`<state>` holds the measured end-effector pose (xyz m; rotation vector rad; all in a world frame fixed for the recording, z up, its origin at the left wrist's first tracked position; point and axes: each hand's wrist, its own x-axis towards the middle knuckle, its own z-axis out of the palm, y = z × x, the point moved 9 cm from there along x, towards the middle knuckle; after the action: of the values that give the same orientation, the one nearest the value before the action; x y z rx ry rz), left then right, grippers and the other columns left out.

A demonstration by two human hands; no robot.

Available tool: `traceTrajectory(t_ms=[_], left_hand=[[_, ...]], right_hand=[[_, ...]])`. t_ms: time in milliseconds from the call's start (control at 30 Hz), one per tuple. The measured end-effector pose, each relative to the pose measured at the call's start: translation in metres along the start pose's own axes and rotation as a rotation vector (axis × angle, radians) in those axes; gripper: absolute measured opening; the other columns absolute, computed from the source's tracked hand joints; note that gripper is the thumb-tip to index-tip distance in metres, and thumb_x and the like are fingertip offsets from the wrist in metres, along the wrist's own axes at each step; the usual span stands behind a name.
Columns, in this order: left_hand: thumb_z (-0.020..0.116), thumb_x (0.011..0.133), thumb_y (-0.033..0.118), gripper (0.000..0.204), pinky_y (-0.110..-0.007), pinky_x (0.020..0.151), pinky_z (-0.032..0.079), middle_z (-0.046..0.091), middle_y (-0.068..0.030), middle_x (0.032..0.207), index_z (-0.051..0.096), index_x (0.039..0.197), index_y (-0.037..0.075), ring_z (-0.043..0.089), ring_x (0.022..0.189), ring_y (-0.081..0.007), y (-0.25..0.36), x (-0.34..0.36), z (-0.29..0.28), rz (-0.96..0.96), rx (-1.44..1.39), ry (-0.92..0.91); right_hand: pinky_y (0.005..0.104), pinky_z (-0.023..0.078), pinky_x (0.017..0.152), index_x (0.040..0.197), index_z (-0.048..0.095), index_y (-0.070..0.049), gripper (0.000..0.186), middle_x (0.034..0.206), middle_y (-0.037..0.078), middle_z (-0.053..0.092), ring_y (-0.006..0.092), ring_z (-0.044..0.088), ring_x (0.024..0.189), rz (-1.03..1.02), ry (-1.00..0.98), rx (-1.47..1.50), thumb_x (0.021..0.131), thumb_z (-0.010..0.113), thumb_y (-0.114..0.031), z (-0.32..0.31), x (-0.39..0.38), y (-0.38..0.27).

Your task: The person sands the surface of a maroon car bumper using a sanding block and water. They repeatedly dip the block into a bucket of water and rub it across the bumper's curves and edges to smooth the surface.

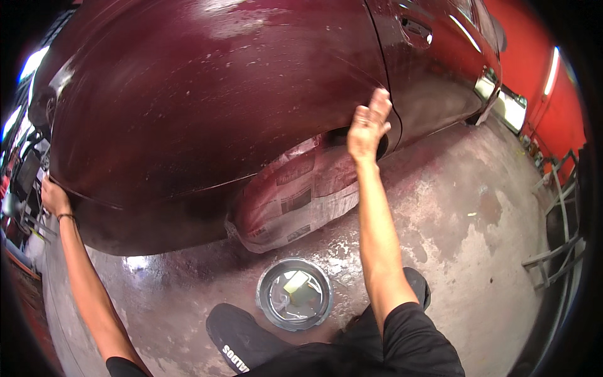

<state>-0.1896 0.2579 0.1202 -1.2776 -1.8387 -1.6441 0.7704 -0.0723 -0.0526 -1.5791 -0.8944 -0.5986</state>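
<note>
A dark red, wet-looking car panel [207, 107] fills the upper middle, with light specks and streaks across it. My right hand [369, 129] lies against its lower right part, beside the seam to the door [433, 81]. Its fingers are stretched out and slightly blurred; whatever may lie under the palm is hidden. At the far left, my left hand [56, 197] touches the car's outer edge, its fingers mostly out of sight. Below the panel, the wheel [301, 195] is covered with printed paper and clear film tinted red.
Between my knees stands a round bucket [294, 294] of water with a pale yellowish block in it. The concrete floor [465, 213] is wet and stained. Metal frames [556, 251] stand at right, before a red wall [534, 38]. Assorted gear crowds the far left.
</note>
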Motion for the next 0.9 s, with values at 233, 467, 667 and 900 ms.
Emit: traceTrajectory(t_ms=[233, 467, 667, 900], left_hand=[[0.037, 0.118, 0.051, 0.064, -0.048, 0.121, 0.048, 0.073, -0.0198, 0.154, 0.073, 0.154, 0.012, 0.066, 0.147, -0.0404, -0.029, 0.033, -0.005, 0.196, -0.033, 0.029], [0.039, 0.120, 0.021, 0.050, -0.046, 0.124, 0.051, 0.070, -0.0204, 0.159, 0.066, 0.158, 0.004, 0.066, 0.148, -0.0379, -0.072, 0.085, -0.037, 0.550, 0.471, 0.074], [0.040, 0.122, 0.030, 0.051, -0.046, 0.117, 0.052, 0.072, -0.0232, 0.154, 0.064, 0.158, 0.003, 0.069, 0.139, -0.0392, -0.045, 0.086, -0.013, 0.451, 0.126, 0.062], [0.037, 0.123, 0.030, 0.055, -0.045, 0.129, 0.045, 0.063, -0.0183, 0.165, 0.055, 0.167, 0.002, 0.060, 0.152, -0.0342, -0.099, 0.079, -0.040, 0.176, -0.092, -0.141]], right_hand=[[0.0795, -0.003, 0.135, 0.187, 0.016, -0.026, 0.075, 0.196, 0.006, 0.006, 0.0371, -0.001, 0.180, -0.015, -0.026, 0.113, 0.123, 0.030, -0.062, 0.026, -0.036, -0.055], [0.0681, -0.005, 0.139, 0.186, 0.024, -0.021, 0.073, 0.195, 0.008, 0.018, 0.0306, 0.003, 0.181, 0.058, 0.038, 0.163, 0.124, 0.034, -0.058, 0.041, -0.060, 0.106], [0.0430, 0.011, 0.144, 0.184, 0.004, 0.000, 0.091, 0.194, 0.019, 0.006, 0.0325, 0.009, 0.179, 0.628, 0.109, 0.527, 0.124, 0.027, -0.065, 0.032, -0.067, 0.335], [0.0532, 0.011, 0.143, 0.188, 0.006, -0.017, 0.086, 0.195, 0.014, 0.003, 0.0353, 0.005, 0.179, 0.366, -0.033, 0.318, 0.122, 0.025, -0.069, 0.060, -0.109, 0.224]])
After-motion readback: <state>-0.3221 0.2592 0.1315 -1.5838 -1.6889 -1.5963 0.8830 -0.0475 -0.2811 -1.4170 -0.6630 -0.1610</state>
